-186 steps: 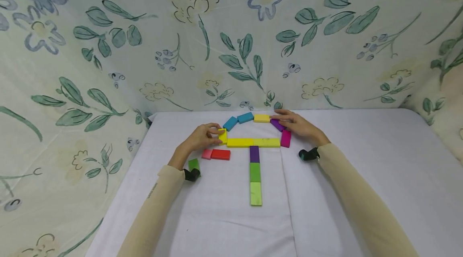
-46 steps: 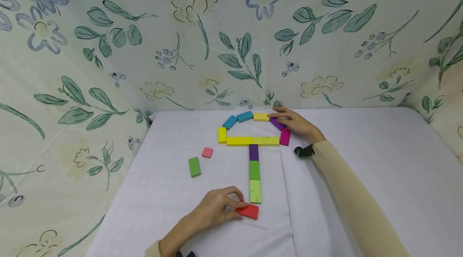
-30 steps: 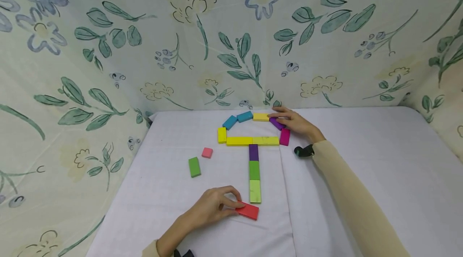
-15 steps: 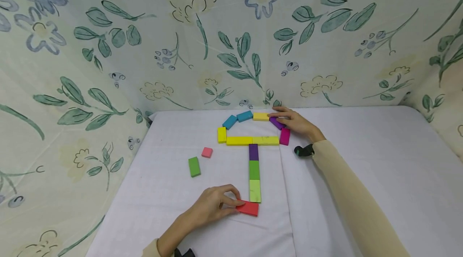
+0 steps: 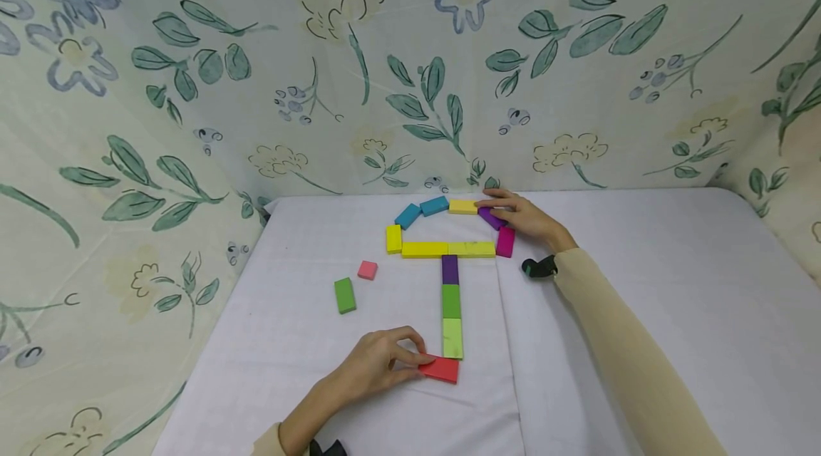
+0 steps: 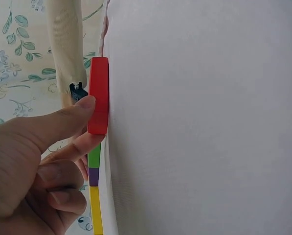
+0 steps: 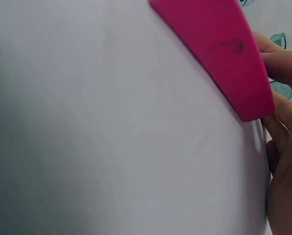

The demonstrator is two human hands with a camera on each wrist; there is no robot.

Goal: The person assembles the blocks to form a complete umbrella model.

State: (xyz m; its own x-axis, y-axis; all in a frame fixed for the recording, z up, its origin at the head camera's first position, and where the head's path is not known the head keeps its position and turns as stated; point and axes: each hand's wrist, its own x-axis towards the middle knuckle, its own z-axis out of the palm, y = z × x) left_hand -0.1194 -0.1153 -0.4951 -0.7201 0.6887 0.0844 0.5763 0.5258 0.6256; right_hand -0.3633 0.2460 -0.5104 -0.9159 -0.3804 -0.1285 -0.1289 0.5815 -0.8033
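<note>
In the head view, my left hand [image 5: 378, 363] pinches one end of a red block [image 5: 441, 370] between thumb and fingers. That block lies crosswise at the foot of a column of light green [image 5: 452, 339], green [image 5: 452, 301] and dark purple [image 5: 450, 270] blocks. Above the column runs a bar of two yellow blocks [image 5: 425, 250], under an arch of coloured blocks. My right hand [image 5: 529, 221] rests at the arch's right side, its fingers touching the purple block [image 5: 490, 219]. Below it sits a magenta block [image 5: 505, 242], large in the right wrist view.
A loose pink block [image 5: 368, 270] and a green block [image 5: 345, 296] lie left of the column. Yellow [image 5: 393, 239] and blue blocks [image 5: 408, 216] form the arch's left side. A white cloth [image 5: 609, 370] covers the table, with a floral curtain [image 5: 410, 85] behind.
My left hand left the arch's left yellow block and brought the red block from beside the pink one to the column's foot, then straightened it against the light green block. The right hand stayed nearly still.
</note>
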